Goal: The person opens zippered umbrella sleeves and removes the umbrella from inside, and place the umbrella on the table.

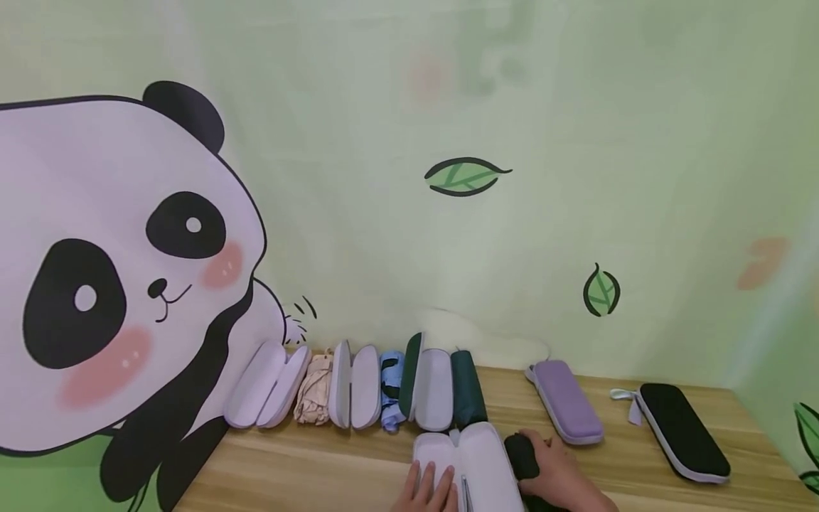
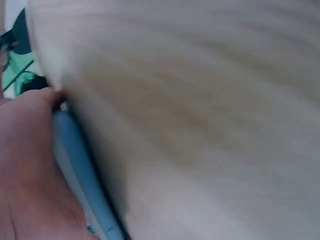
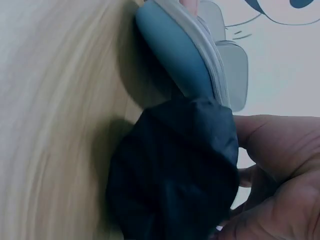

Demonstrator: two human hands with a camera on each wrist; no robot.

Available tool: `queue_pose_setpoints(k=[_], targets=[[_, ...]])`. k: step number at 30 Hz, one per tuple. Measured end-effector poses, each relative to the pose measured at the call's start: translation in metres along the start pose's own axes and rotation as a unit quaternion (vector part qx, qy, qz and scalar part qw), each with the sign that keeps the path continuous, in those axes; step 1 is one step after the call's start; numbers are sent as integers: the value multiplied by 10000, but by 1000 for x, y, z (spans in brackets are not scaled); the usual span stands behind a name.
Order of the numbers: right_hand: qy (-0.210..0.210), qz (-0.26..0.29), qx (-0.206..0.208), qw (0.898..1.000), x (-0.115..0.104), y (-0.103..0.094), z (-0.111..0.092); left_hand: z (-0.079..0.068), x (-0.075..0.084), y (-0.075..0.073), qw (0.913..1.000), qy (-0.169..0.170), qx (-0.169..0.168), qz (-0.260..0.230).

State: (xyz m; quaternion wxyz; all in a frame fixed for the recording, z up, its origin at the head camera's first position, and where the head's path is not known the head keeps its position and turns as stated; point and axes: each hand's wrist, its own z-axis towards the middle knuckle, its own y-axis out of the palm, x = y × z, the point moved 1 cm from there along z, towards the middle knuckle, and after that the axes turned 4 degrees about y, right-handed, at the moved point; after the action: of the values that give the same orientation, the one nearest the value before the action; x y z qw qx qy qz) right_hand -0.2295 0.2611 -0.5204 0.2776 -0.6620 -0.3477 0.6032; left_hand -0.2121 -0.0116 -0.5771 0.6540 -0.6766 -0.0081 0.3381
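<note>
An open zip case (image 1: 486,462) with a pale lining lies at the table's front; its shell looks blue in the left wrist view. My left hand (image 1: 430,491) rests on the case's left half, fingers straight and spread. Just right of the case, my right hand (image 1: 559,473) grips a black folded umbrella (image 1: 521,456) between thumb and fingers. The umbrella's loose, creased cloth shows in the right wrist view, overlapping the end of the blue shell (image 3: 175,50). Part of the umbrella runs under the right hand, out of sight.
Behind stand open cases, one pale (image 1: 265,387), one grey (image 1: 365,387), one green (image 1: 434,391), alternating with folded umbrellas in beige (image 1: 313,391), blue (image 1: 392,387) and dark green (image 1: 468,387). Closed cases, purple (image 1: 566,402) and black (image 1: 684,430), lie right. A panda-printed cloth (image 1: 358,213) hangs behind.
</note>
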Motion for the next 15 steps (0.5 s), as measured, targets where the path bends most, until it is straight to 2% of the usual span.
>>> queue_pose_setpoints(k=[2,4,5,8,10,11,12,13,14,15], targets=[[43,163,-67,9998,4,-3,-1,1,-1,-5,9997,-59,226,116],[56,268,-66,9996,7,-8,-3,5,1,-9,9974,-158,614,347],[63,281,-69,9996,10,-10,-4,8,1,-15,9974,-226,614,297],[193,421,-91,9989,18,-19,-9,25,9,-36,9982,-471,320,-164],[279,417,-96,9987,25,-25,-13,42,19,-51,9943,-724,4,-783],[288,388,-73,9988,28,-28,-15,50,25,-58,9897,-919,-135,-1088],[281,316,-18,9991,31,-32,-17,59,32,-62,9855,-1110,-128,-1275],[227,185,62,9996,34,-34,-18,68,39,-63,9831,-1287,20,-1302],[173,60,137,9997,36,-37,-20,76,47,-65,9773,-1495,-22,-1499],[127,-78,211,9997,37,-40,-21,84,56,-61,9762,-1701,206,-1328]])
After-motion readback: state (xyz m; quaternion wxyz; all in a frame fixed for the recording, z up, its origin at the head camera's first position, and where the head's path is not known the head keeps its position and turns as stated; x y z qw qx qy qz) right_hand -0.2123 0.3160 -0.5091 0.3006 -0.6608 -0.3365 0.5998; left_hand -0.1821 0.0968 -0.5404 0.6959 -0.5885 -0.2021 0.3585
